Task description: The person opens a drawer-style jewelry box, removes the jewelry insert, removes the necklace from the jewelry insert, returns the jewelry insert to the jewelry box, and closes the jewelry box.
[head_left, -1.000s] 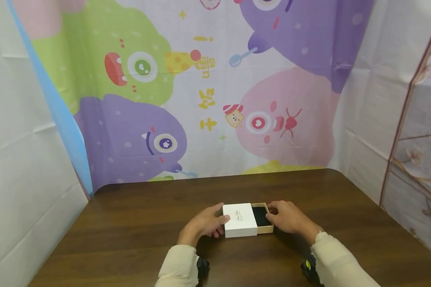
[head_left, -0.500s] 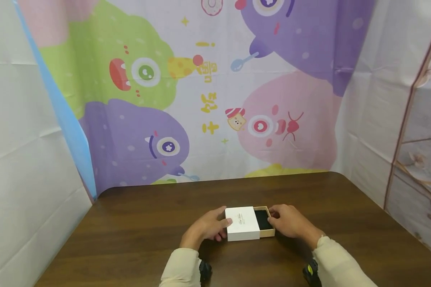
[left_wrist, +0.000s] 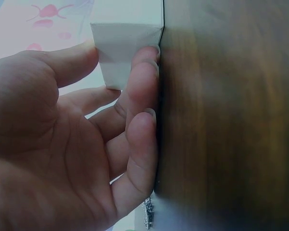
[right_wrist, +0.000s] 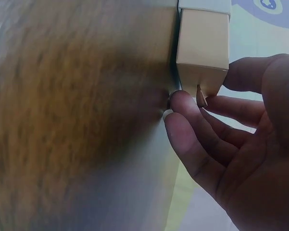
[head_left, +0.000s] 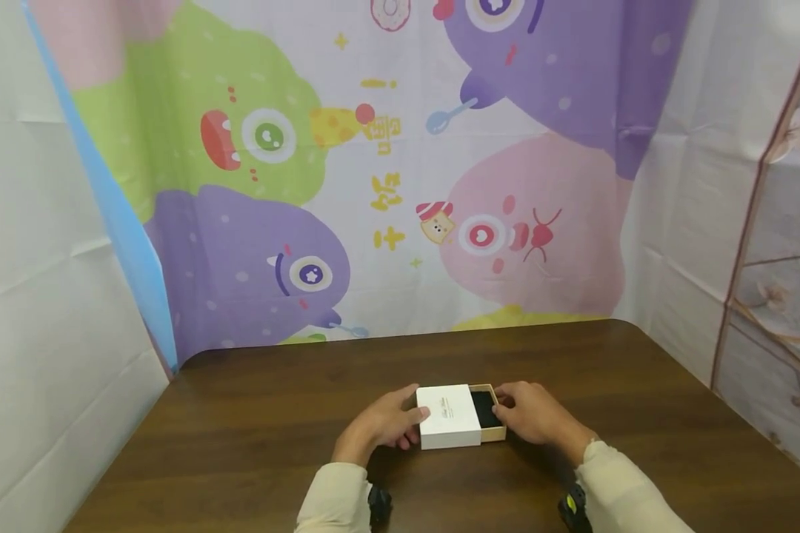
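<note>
A small white slide-out box sits on the brown table, its white sleeve (head_left: 450, 414) marked with fine dark lettering. From the sleeve's right side a tan drawer (head_left: 494, 434) sticks out partway, showing a black insert (head_left: 484, 407). My left hand (head_left: 388, 420) holds the sleeve's left end, thumb near the top edge and fingers curled along the end and underside. At the drawer's outer end, my right hand (head_left: 538, 414) pinches the rim. In the right wrist view, a small brown pull tab (right_wrist: 201, 97) hangs from the drawer's end between the fingers.
The brown wooden table (head_left: 273, 400) reaches back to a cartoon-printed cloth (head_left: 400, 296). Pale cloth hangs (head_left: 33, 296) on the left, and a pale panel with printed flowers (head_left: 780, 311) stands on the right.
The drawer sticks out of the sleeve slightly less than a second ago, and my right hand has come a little nearer to my left. The head view has shifted slightly.
</note>
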A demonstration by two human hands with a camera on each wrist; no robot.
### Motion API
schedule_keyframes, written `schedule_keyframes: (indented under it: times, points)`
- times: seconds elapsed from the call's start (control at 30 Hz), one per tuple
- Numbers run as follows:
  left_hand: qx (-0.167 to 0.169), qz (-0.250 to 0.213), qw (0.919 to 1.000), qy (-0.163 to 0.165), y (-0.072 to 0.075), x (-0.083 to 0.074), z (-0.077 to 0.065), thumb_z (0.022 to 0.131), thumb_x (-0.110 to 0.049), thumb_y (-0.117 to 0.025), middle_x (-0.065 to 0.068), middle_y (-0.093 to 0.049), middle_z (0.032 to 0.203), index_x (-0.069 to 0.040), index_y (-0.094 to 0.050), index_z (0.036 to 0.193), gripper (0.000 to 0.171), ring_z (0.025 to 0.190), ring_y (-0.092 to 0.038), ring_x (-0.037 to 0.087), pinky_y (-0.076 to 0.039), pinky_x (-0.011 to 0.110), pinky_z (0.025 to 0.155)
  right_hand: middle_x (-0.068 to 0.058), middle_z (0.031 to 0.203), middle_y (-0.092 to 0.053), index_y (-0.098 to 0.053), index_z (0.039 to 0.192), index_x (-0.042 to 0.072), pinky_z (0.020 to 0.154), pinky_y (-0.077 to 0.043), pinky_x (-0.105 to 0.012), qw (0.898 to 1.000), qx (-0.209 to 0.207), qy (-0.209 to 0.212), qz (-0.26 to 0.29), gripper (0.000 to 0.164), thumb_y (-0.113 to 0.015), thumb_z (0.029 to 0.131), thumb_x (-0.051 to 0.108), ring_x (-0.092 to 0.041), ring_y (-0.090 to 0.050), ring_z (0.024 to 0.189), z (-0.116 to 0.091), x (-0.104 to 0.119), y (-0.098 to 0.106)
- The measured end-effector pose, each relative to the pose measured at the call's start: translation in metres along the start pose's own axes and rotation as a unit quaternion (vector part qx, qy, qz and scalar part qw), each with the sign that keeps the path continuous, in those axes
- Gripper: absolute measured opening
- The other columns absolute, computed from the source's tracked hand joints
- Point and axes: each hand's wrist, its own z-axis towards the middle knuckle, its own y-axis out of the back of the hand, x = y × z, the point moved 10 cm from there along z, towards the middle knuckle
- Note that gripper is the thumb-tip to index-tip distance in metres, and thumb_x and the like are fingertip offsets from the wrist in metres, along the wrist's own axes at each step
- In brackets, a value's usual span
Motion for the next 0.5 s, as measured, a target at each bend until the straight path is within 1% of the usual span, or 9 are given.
schedule_keyframes:
  times: [0.33, 0.5]
  points:
    - [-0.002, -0.008, 0.9999, -0.01, 0.0007, -0.0018, -0.002, 0.1, -0.031, -0.063, 0.008, -0.068, 0.074, -0.01, -0.033, 0.157, 0.067, 0.063, -0.063, 0.021, -0.046, 0.035, 0.062, -0.005, 0.097, -0.071, -0.07, 0.116, -0.002, 0.082, -0.053, -0.045, 1.0, -0.011, 0.019, -0.007, 0.028, -0.07, 0.092, 0.013, -0.018, -0.065, 0.088, 0.0009, 0.0068, 0.0002]
    - [0.0, -0.01, 0.9998, -0.015, -0.0009, -0.0004, -0.0008, 0.1, -0.03, -0.064, 0.008, -0.068, 0.072, -0.009, -0.034, 0.156, 0.067, 0.061, -0.062, 0.02, -0.046, 0.035, 0.061, -0.003, 0.095, -0.071, -0.071, 0.114, -0.001, 0.081, -0.052, -0.045, 0.999, -0.018, 0.029, 0.0, 0.027, -0.071, 0.091, 0.013, -0.02, -0.066, 0.088, 0.0001, 0.0096, -0.0005]
